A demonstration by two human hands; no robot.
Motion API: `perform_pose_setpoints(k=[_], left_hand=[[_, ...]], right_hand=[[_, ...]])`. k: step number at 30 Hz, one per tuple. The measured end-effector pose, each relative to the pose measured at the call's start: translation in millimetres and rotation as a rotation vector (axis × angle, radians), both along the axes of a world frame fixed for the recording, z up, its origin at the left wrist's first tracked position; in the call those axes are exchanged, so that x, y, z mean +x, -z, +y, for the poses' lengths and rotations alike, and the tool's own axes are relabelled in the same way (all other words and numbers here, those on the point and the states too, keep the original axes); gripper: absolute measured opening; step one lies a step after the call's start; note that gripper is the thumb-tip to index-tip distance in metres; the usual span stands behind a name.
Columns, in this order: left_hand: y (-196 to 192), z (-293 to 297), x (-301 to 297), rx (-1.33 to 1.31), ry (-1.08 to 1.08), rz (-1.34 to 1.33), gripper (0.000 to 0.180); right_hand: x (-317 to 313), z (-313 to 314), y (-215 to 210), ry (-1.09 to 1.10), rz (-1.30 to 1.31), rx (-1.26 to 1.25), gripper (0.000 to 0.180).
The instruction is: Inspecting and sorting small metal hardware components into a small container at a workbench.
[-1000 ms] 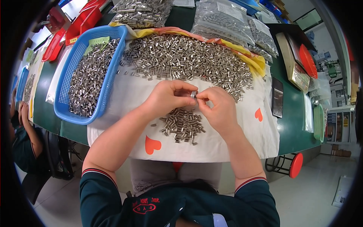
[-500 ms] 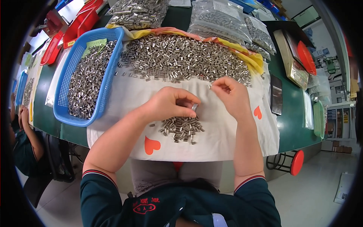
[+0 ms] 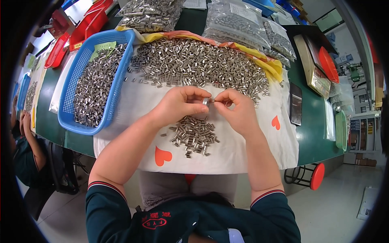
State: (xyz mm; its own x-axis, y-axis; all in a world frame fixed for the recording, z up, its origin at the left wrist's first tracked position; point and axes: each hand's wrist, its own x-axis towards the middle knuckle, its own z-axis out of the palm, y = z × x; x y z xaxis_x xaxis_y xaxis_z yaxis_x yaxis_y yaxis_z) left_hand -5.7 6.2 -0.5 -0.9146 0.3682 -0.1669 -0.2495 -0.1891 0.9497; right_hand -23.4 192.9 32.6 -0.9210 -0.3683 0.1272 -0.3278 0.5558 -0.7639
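Observation:
Over the cloth, my left hand (image 3: 180,106) pinches a short silver metal ring (image 3: 206,101) between thumb and fingers. My right hand (image 3: 238,109) is closed in a pinch right beside it, its fingertips on a tiny metal sleeve (image 3: 213,101) that meets the ring; the fingers partly hide it. Below my hands lies a small pile of metal sleeves (image 3: 193,135). A far larger heap of like sleeves (image 3: 190,60) spreads beyond them on the white cloth (image 3: 239,154) with red hearts.
At left stands a blue perforated basket (image 3: 97,128) of small sleeves. Clear bags (image 3: 237,20) of metal parts line the back, behind the cloth's yellow edge (image 3: 273,71). A dark phone (image 3: 296,104) lies at right. Another person's arm (image 3: 34,139) shows far left.
My right hand has come from the large heap's near edge leftward to my left hand, bringing a small sleeve to the ring. My left hand has shifted slightly away from me.

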Motion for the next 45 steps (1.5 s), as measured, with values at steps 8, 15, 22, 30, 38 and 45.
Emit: perform_pose_setpoints(k=[8, 15, 22, 30, 38, 45], left_hand=[[1.8, 1.6, 0.8, 0.039, -0.010, 0.010, 0.033], [-0.5, 3.7, 2.6, -0.084, -0.062, 0.015, 0.031], [-1.9, 1.3, 2.7, -0.108, -0.043, 0.020, 0.031], [-7.5, -0.2, 4.4, -0.344, 0.093, 0.155, 0.032], [-7.2, -0.3, 4.5, -0.318, 0.143, 0.154, 0.032], [-4.8, -3.2, 4.6, -0.238, 0.091, 0.093, 0.032]], right_hand=[[4.3, -1.2, 3.3, -0.114, -0.044, -0.181, 0.006], [10.4, -9.9, 10.5, -0.113, 0.424, 0.033, 0.009], [10.7, -4.8, 0.9, -0.103, 0.004, -0.067, 0.009], [-7.9, 19.2, -8.5, -0.050, -0.184, 0.004, 0.012], [-18.2, 42.9, 2.9, 0.131, -0.008, 0.456, 0.011], [-13.0, 20.0, 0.5, 0.053, 0.073, 0.385, 0.010]])
